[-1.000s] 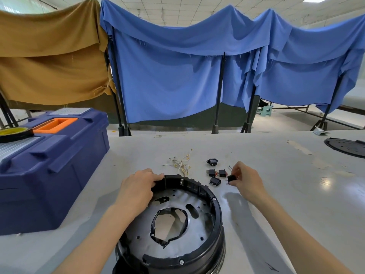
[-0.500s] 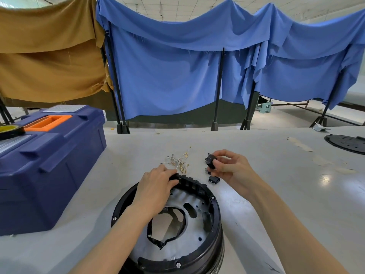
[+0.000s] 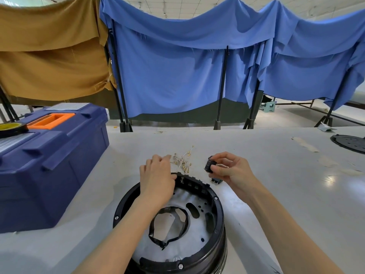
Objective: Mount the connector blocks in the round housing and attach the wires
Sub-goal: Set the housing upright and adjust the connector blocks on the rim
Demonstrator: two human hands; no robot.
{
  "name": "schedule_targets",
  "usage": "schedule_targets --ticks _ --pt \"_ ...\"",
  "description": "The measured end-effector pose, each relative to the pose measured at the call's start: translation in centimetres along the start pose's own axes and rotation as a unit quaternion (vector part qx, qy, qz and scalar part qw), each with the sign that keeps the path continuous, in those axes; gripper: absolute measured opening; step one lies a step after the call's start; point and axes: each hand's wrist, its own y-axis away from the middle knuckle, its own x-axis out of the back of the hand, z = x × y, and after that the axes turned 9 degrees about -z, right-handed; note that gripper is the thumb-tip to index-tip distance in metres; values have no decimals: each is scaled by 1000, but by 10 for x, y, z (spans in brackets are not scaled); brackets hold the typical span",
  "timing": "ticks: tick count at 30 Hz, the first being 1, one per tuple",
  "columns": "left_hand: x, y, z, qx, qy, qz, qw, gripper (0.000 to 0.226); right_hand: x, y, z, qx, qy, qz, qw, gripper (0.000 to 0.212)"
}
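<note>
While the right hand (image 3: pixel 231 172) pinches a black connector block (image 3: pixel 209 166) between thumb and fingers just beyond the far rim of the round housing (image 3: pixel 218 206), the notched wall, likely its seat, lies nearer and to its left. The left hand (image 3: pixel 158 179) rests loosely on that rim, gripping nothing, fingertips beside the loose wires (image 3: pixel 183 161) on the desk (image 3: pixel 276 184).

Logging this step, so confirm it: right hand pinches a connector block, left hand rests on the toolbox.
One detail is wrong. The left hand rests on the far rim of the housing, not on the toolbox, as the head view shows. The right hand does pinch a connector block.
</note>
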Motion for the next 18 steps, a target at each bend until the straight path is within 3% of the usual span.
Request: schedule_targets --ticks 4,10,18 --pt "-7 -2 -13 1 10 -87 996 38 7 3 8 -19 24 33 999 22" --pt "-14 3 -6 -78 59 -100 990 68 9 5 19 -30 62 38 997 26" --pt "-28 12 11 -174 51 -67 981 67 6 8 21 -27 65 -15 997 30"
